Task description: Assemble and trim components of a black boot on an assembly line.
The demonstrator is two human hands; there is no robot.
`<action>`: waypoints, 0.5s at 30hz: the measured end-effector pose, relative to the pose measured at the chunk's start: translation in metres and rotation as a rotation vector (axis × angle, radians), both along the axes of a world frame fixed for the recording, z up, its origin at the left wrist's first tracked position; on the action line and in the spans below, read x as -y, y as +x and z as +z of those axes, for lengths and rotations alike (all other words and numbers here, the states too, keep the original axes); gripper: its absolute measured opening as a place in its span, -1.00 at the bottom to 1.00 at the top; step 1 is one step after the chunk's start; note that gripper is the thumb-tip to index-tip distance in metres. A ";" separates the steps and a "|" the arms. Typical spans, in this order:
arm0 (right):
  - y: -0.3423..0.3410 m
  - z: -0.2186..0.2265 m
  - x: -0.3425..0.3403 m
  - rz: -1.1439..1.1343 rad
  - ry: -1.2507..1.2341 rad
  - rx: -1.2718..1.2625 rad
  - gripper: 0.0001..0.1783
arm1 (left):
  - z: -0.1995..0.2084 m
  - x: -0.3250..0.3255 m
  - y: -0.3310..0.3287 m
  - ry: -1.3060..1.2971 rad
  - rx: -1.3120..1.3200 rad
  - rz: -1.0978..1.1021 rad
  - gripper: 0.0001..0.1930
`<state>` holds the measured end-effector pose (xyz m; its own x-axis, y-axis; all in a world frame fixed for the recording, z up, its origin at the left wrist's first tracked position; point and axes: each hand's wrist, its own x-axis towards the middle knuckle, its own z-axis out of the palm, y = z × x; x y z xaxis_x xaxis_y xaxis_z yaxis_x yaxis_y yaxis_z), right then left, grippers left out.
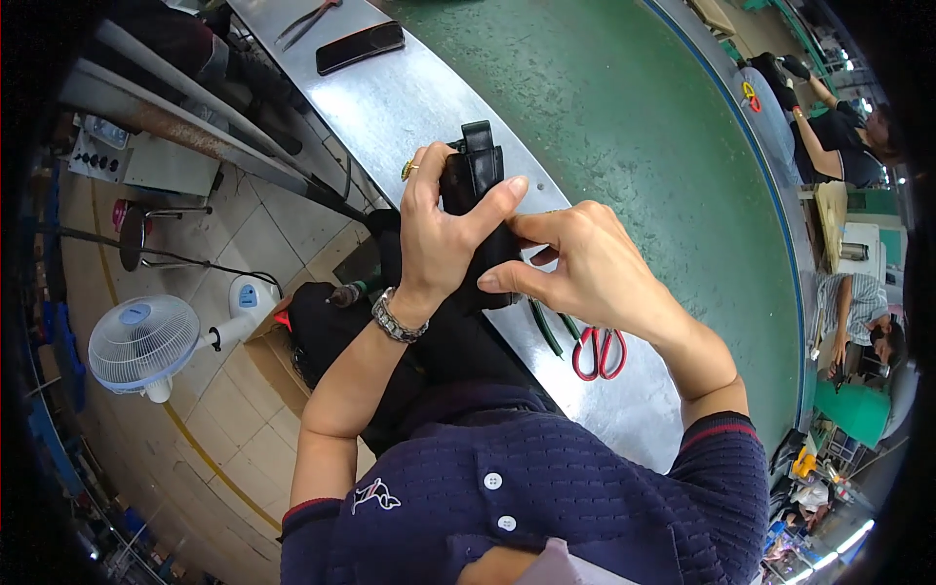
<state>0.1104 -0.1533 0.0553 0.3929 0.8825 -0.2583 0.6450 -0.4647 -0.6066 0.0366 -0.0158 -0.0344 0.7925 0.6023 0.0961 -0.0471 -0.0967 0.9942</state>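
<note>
A black leather-like pouch (485, 168) with a strap flap at its top is held upright between my hands, over the near edge of the metal work surface. My left hand (437, 219) wraps round its left side, with the thumb lying across the front. On the other side my right hand (585, 258) pinches the pouch's right edge between thumb and fingers; its fingertips are partly hidden. Just below my right hand lie red-handled scissors (599, 353) and a green-handled tool (548, 330), whose upper part is covered by the pouch.
A black phone (361, 48) and pliers (310, 19) lie at the far left of the metal strip (390, 107). Beyond it stretches a green surface (624, 117). A white fan (146, 341) stands at left near a cardboard box (276, 356). Other people sit at far right.
</note>
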 end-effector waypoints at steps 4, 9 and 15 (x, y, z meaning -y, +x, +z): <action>-0.014 -0.029 0.007 -0.155 0.236 0.077 -0.39 | -0.005 -0.010 0.007 -0.134 0.070 -0.063 -0.51; -0.027 -0.056 0.007 -0.319 0.403 -0.158 -0.12 | -0.017 -0.020 0.011 -0.405 0.197 -0.120 -0.56; -0.044 -0.077 0.013 -0.200 0.501 0.050 0.12 | -0.037 -0.029 0.006 -0.316 0.237 -0.151 -0.49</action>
<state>0.0660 -0.1660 -0.0221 0.5668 0.7997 0.1978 0.6073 -0.2434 -0.7563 0.0421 0.0137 -0.0714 0.8522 0.5102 0.1158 -0.2685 0.2364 0.9338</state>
